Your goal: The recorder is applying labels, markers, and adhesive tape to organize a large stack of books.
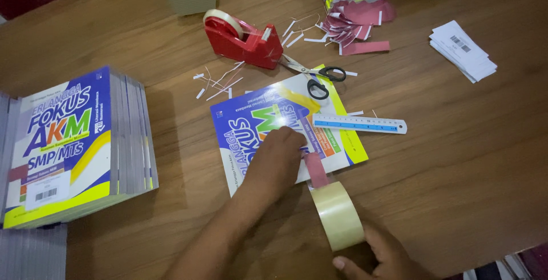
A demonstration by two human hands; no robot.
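Note:
A softcover book with a blue, white and yellow cover lies flat on the wooden table. My left hand presses down on its near edge, fingers beside a small red paper strip. My right hand holds a wide roll of clear tape on edge just off the book's near edge. A stretch of tape runs from the roll up over the red strip.
On the book's far corner lie scissors, with a metal ruler beside them. Behind stands a red tape dispenser. A stack of identical books sits left. Red paper strips, white barcode labels and paper scraps lie farther back.

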